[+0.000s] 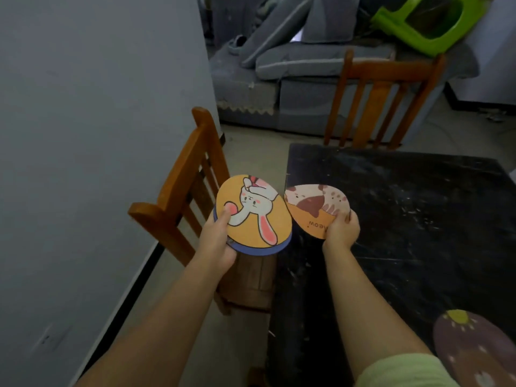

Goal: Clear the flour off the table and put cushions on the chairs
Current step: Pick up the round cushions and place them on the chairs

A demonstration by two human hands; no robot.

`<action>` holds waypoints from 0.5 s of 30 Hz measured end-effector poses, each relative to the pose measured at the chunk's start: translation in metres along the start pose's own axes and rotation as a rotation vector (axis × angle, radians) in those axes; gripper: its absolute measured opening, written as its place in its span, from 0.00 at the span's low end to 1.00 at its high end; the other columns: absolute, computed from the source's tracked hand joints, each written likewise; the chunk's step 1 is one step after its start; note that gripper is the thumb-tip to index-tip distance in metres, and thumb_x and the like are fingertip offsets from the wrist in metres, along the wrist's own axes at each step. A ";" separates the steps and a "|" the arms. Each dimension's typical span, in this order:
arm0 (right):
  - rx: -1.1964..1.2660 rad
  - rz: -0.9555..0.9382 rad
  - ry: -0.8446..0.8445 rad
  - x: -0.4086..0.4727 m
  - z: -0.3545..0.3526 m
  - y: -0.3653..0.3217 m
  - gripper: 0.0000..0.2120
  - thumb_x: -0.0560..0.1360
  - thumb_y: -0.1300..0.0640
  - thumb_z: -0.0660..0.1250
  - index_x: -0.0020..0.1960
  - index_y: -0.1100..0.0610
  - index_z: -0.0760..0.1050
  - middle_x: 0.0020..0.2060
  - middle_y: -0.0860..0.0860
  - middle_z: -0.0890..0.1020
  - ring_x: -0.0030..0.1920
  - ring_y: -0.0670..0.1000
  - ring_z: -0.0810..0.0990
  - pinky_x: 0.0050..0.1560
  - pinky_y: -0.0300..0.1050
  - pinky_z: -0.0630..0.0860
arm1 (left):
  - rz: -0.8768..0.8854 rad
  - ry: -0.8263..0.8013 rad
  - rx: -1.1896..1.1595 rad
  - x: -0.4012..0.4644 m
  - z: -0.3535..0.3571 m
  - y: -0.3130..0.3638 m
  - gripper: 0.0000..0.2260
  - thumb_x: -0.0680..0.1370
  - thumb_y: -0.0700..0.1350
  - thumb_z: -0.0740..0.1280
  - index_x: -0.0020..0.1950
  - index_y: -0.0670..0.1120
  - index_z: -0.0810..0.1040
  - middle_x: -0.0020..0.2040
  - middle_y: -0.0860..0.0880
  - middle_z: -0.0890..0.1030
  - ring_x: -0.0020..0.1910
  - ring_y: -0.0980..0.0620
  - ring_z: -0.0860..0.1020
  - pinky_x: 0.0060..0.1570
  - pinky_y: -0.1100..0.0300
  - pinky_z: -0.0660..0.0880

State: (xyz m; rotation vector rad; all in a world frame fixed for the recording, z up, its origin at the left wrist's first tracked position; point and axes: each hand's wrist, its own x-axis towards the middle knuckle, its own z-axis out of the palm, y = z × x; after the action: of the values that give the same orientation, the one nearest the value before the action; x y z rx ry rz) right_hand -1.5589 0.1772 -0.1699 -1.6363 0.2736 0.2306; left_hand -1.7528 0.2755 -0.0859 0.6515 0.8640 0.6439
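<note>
My left hand (pixel 216 241) grips a stack of round cushions; the top one is the orange rabbit cushion (pixel 255 210), with a blue edge of another under it. It hangs above the seat of the wooden chair (pixel 181 188) at the table's left side. My right hand (pixel 342 229) pinches the lower rim of an orange cat cushion (pixel 318 208), held over the left edge of the black table (pixel 418 219). White flour streaks show on the tabletop. A purple cushion (pixel 480 350) lies on the table's near right corner.
A second wooden chair (pixel 382 101) stands at the table's far side. Behind it is a grey sofa (pixel 293 79) with loose pads and a green plastic stool (pixel 424 20) on top. A grey wall (pixel 97 135) runs along the left.
</note>
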 end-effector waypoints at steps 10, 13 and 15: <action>-0.386 -0.005 0.082 0.035 -0.011 0.059 0.16 0.80 0.54 0.56 0.65 0.57 0.69 0.62 0.56 0.75 0.62 0.57 0.73 0.56 0.49 0.70 | -0.044 -0.037 0.083 0.051 0.014 -0.001 0.17 0.81 0.43 0.58 0.71 0.44 0.67 0.62 0.41 0.78 0.57 0.41 0.78 0.54 0.45 0.76; -0.603 -0.167 0.135 0.031 0.000 0.039 0.27 0.78 0.54 0.61 0.73 0.58 0.57 0.73 0.57 0.62 0.73 0.57 0.58 0.71 0.57 0.57 | -0.047 -0.054 0.087 0.056 0.021 -0.001 0.17 0.82 0.43 0.58 0.71 0.45 0.67 0.63 0.41 0.77 0.58 0.41 0.78 0.57 0.44 0.74; -0.511 -0.227 0.047 0.023 0.016 0.017 0.26 0.79 0.52 0.59 0.73 0.57 0.57 0.73 0.55 0.62 0.73 0.55 0.59 0.71 0.54 0.58 | -0.040 -0.064 0.089 0.058 0.027 0.001 0.17 0.82 0.43 0.58 0.71 0.45 0.67 0.63 0.40 0.77 0.59 0.41 0.77 0.59 0.43 0.73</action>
State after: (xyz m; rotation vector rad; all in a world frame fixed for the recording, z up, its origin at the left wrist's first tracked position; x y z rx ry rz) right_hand -1.5419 0.1907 -0.1944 -2.1627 0.0607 0.0908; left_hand -1.7025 0.3120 -0.0988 0.7300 0.8473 0.5482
